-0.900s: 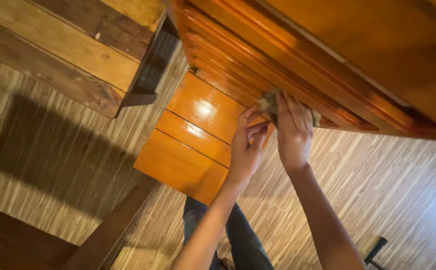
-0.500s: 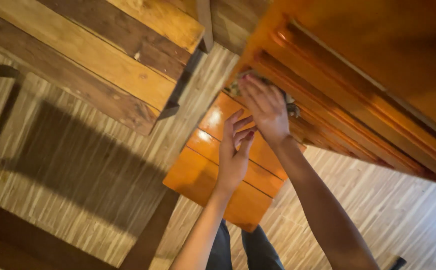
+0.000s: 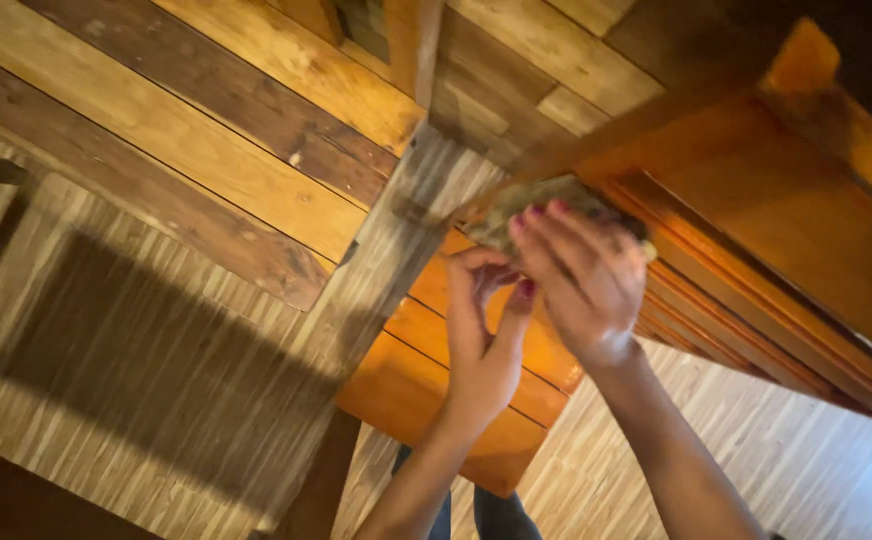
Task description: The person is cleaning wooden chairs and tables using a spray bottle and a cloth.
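Right hand (image 3: 581, 285) grip clamps a crumpled, dull olive rag (image 3: 536, 200) flat against the corner of the glossy orange moulded wood furniture (image 3: 756, 200); left hand (image 3: 481, 330) grip pinches the rag's lower edge; striated woven-look floor (image 3: 106, 400) below

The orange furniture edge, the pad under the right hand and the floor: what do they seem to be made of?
Orange furniture edge: apparently wood with a glossy varnish, given the grain, moulded grooves and shine. Pad under the right hand: looks like a worn, soft, greenish-grey cloth or scouring pad; which one is unclear. Floor: pale, finely striped boards, possibly bamboo or laminate, with a matte look.
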